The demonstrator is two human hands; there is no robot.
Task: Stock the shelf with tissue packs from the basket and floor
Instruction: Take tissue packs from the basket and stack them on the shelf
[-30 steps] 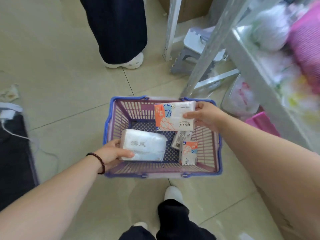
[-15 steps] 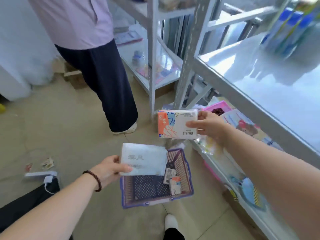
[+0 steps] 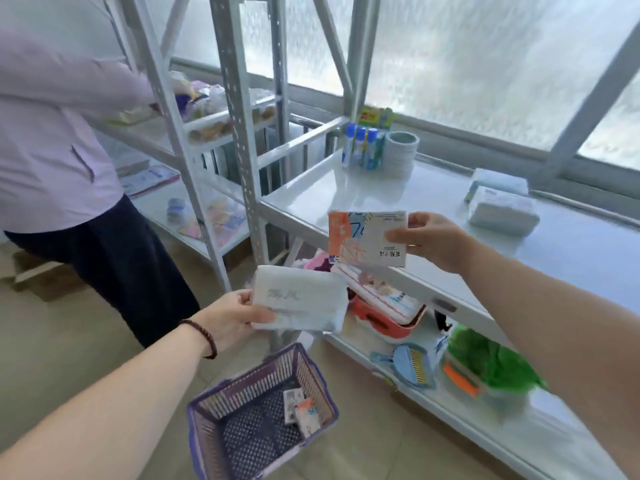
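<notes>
My left hand (image 3: 231,315) grips a plain white tissue pack (image 3: 299,298) by its left end, held above the purple basket (image 3: 214,407) on the floor. My right hand (image 3: 429,239) holds an orange-and-white patterned tissue pack (image 3: 363,237) by its right edge, at the front edge of the white shelf (image 3: 346,188). Two small tissue packs (image 3: 304,408) lie in the basket. Two white tissue packs (image 3: 500,204) rest on the shelf at the far right.
A person in a lilac shirt and dark trousers (image 3: 69,168) stands at the left by another rack. Glue sticks (image 3: 360,147) and a tape stack (image 3: 400,154) stand at the shelf's back. The lower shelf holds a pink case (image 3: 384,318), a blue dustpan (image 3: 412,370) and green items (image 3: 491,362).
Both hands have lifted their packs out of the basket and up to shelf height. My view has risen from the floor to the shelf.
</notes>
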